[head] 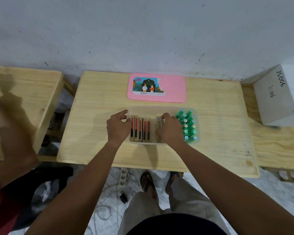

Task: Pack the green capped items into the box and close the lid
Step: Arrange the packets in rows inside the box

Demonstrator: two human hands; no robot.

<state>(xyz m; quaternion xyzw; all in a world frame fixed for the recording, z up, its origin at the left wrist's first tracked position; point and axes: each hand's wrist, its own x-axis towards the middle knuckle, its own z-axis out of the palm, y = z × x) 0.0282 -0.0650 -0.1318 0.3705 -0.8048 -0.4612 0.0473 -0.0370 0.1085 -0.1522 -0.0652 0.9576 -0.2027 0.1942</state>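
A pale wooden table point(210, 133) stands against a scuffed grey-white wall point(143, 31). A second table point(32, 85) is to its left and a white carton point(275, 97) marked in pen to its right. Near the middle sits a clear plastic box point(143, 110). The green capped bottles point(188, 126) stand packed upright in its right end, and slim packets point(140, 128) fill the left. The pink lid point(175, 89) lies flat just beyond the box, on the far side. The left grip point(118, 127) pinches the box's left wall, and the right grip point(170, 129) curls round two packets beside the bottles. A power strip point(123, 177) lies on the mottled floor point(244, 192) below.
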